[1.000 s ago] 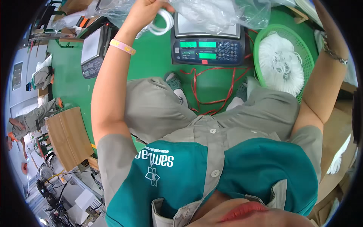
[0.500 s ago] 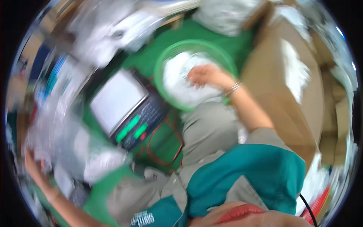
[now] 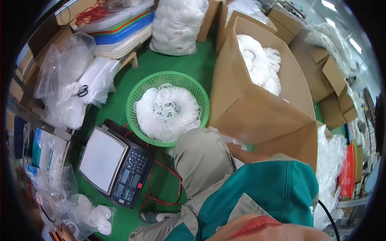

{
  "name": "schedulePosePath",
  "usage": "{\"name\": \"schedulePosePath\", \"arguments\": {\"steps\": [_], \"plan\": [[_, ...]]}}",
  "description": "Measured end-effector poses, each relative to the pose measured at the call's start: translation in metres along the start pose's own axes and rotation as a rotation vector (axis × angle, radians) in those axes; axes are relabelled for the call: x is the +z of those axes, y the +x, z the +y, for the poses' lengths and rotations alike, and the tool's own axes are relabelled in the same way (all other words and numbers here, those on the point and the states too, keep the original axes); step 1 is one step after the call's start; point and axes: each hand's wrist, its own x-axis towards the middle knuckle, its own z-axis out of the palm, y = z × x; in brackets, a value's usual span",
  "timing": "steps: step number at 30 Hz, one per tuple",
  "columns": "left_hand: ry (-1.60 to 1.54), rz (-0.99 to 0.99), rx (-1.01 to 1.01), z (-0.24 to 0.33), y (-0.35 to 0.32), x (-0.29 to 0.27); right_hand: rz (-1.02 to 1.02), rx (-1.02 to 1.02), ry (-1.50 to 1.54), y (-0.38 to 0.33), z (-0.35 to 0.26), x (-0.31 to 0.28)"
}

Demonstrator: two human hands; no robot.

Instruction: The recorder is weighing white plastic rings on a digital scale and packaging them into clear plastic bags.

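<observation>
— Where are the hands?
— Left hand (image 3: pixel 65 233) is near the clear bag (image 3: pixel 95 216), well left of the green basket (image 3: pixel 204 106); right hand (image 3: pixel 233 149), right of it. Their grips I cannot tell.
— White rings (image 3: pixel 148 113)?
— Inside the basket.

The floor (image 3: pixel 201 66) is deep green, the round basket (image 3: pixel 203 96) a brighter lime green, its wall patterned with a lattice of small holes. White are the rings (image 3: pixel 187 110) inside it — and white, too, the coils (image 3: pixel 257 64) in the brown carton (image 3: pixel 257 112). The scale (image 3: pixel 120 199) pairs a pale grey plate (image 3: pixel 102 160) with a near-black body and one small red patch. At lower left the bagged bundle (image 3: pixel 98 217) is white. The shirt (image 3: pixel 257 193) is teal — trimmed in grey-beige, like the trousers (image 3: pixel 205 156).
</observation>
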Motion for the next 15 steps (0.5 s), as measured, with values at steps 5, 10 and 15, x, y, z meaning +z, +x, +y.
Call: {"name": "schedulePosePath", "arguments": {"steps": [5, 10, 15], "plan": [[-0.184, 0.002, -0.080, -0.016, -0.058, 0.008, 0.113, 0.040, 0.081, 0.025, -0.014, 0.030], [-0.311, -0.207, -0.055, 0.032, -0.079, 0.075, 0.215, 0.003, 0.113, 0.101, 0.022, 0.089], [-0.418, -0.384, -0.131, 0.079, -0.132, 0.115, 0.479, -0.185, 0.193, -0.006, -0.008, 0.009]]}}
